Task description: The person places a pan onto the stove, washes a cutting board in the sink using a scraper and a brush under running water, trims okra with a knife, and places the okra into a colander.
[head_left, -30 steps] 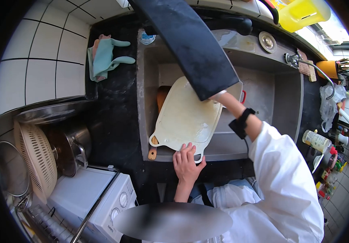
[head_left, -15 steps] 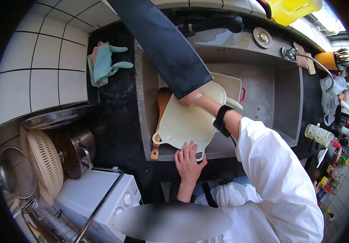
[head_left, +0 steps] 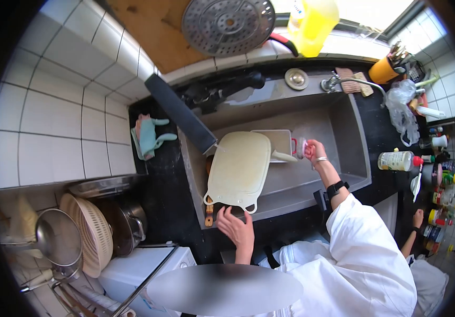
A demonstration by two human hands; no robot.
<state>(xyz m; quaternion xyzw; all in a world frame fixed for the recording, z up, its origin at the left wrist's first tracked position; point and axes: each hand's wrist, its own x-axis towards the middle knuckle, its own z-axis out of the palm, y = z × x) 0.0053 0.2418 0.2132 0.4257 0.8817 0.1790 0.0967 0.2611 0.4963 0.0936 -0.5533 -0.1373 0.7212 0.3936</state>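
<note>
Right hand [head_left: 317,149] has crossed from over the board, half a second ago, to beyond its 3 o'clock side. Left hand [head_left: 236,228] has loosened from the board's lower edge; the whole view has shifted too.

Right grip: closed on a small pink item [head_left: 302,149], too blurred to identify. Left grip: slack, fingers parted and partly curled at the board's 6 o'clock; cannot tell whether a fingertip touches.

Cream cutting board [head_left: 240,166] lies tilted in the sink [head_left: 350,132], its two looped corners toward 6 o'clock. Wooden handle [head_left: 209,214] shows from under it at 7. White tray [head_left: 279,138], with red handle [head_left: 293,145], sits partly covered at 2; pale handle [head_left: 284,157] juts out at 3.

Farther out, by the board's clock: teal gloves [head_left: 148,140] on the black surface [head_left: 165,179] at 10, metal drain plug [head_left: 296,78] at 1, red-capped bottle [head_left: 395,161] at 3, beige colander [head_left: 93,232] at 8.
</note>
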